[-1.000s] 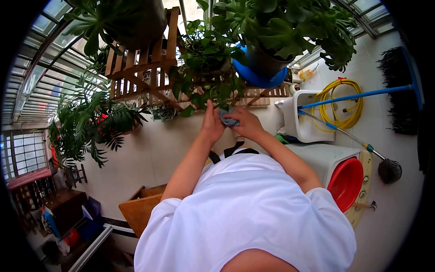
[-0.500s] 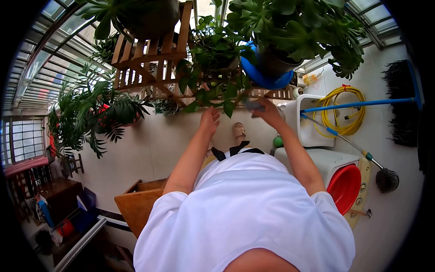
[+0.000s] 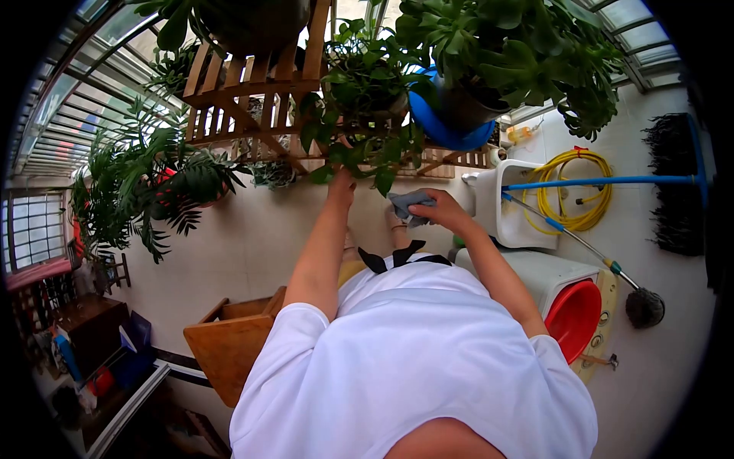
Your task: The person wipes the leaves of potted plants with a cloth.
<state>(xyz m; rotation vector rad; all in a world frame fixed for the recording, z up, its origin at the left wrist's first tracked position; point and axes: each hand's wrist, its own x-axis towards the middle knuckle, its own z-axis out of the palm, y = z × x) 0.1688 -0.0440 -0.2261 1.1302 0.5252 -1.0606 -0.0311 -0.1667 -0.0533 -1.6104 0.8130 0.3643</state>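
Observation:
A crumpled grey cloth (image 3: 405, 206) is gripped in my right hand (image 3: 445, 212), in front of the plant shelf. My left hand (image 3: 342, 183) reaches up to the trailing leaves of a green potted vine (image 3: 375, 88). Leaves cover its fingers, so I cannot see whether they hold anything. The vine sits on a slatted wooden plant stand (image 3: 256, 96), and its stems hang down over the front edge.
A large succulent (image 3: 527, 57) stands by a blue basin (image 3: 451, 134). To the right are a white tub (image 3: 520, 229), a yellow hose (image 3: 604, 187), a blue-handled broom (image 3: 634, 180) and a red basin (image 3: 573, 321). A wooden stool (image 3: 222, 344) stands behind at left.
My left hand has moved up and slightly left, in among the hanging leaves. My right hand has drawn down and back with the cloth, which now shows more fully.

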